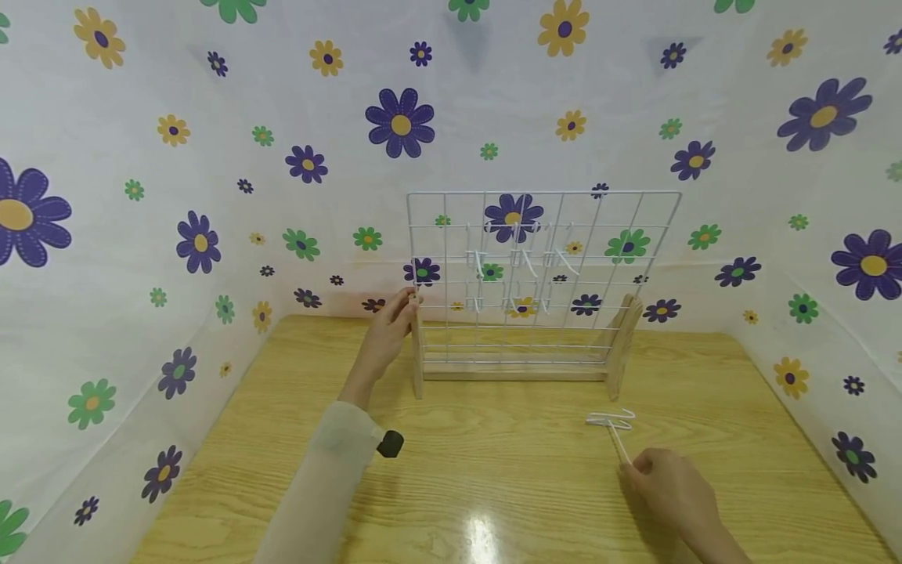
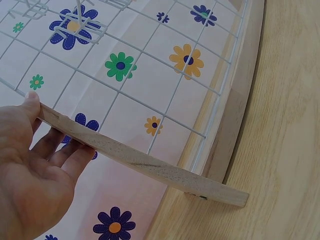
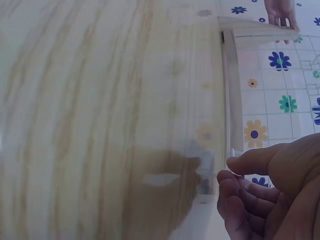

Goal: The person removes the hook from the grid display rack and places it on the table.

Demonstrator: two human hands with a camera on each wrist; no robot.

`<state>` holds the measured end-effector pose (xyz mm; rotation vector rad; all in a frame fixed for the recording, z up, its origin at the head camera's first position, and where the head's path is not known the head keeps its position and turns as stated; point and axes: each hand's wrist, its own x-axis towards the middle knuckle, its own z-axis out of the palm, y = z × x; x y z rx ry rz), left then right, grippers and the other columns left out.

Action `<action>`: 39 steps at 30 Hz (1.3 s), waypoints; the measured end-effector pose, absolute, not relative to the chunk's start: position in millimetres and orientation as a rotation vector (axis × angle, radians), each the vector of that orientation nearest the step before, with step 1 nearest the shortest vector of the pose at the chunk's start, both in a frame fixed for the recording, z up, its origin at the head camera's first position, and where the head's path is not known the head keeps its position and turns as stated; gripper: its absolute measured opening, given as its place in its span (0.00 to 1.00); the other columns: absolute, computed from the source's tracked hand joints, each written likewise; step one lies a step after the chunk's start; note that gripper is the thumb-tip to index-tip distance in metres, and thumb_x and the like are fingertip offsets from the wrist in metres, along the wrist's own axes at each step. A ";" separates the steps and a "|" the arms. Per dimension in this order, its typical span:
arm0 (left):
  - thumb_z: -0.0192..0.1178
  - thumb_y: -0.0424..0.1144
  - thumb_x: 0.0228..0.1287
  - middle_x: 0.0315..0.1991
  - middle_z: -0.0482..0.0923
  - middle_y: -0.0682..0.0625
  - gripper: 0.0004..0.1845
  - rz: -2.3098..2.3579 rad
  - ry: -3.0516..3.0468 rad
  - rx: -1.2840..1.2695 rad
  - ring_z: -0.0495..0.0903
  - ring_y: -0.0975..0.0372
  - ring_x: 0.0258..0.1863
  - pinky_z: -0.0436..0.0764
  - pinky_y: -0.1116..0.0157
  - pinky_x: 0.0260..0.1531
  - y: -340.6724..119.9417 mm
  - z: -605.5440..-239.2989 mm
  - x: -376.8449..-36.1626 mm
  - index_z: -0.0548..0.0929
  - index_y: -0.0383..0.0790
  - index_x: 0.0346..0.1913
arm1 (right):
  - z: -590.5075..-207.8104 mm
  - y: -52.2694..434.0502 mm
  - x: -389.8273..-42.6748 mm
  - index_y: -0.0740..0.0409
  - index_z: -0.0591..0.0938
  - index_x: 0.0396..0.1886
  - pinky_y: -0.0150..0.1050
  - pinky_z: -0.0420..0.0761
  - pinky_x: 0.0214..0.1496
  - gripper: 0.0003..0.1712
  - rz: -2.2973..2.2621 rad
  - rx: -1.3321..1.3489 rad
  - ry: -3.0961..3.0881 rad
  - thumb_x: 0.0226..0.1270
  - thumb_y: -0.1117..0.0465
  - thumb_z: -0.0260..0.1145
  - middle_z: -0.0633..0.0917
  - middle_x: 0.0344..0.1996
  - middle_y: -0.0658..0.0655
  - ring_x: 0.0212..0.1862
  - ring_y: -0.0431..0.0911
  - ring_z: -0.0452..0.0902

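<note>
Left hand (image 1: 386, 327): grips the top of the left wooden leg (image 1: 417, 348) of the wire grid rack (image 1: 514, 375)
Right hand (image 1: 672, 487): pinches the stem end of a white wire hook (image 1: 610, 424)
Held hook: in front of the rack's right leg
Rack: upright on the wood-grain bench (image 1: 493, 446)
Hung hooks (image 1: 527, 262): two rows on the grid

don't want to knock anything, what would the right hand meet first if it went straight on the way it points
Likely the wooden bottom bar, which the white hook in the right hand would reach first; height is unclear, so it could be the wire grid.
</note>
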<state>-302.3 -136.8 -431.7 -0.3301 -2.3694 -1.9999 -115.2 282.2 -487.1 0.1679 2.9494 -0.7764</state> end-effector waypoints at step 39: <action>0.47 0.48 0.84 0.76 0.67 0.45 0.29 -2.002 -2.363 -0.321 0.66 0.49 0.75 0.71 0.54 0.71 -136.3 -433.6 -304.1 0.62 0.44 0.80 | -496.0 278.9 -108.8 0.59 0.86 0.32 0.33 0.70 0.19 0.14 -0.710 0.117 2.950 0.69 0.52 0.69 0.75 0.17 0.48 0.20 0.43 0.68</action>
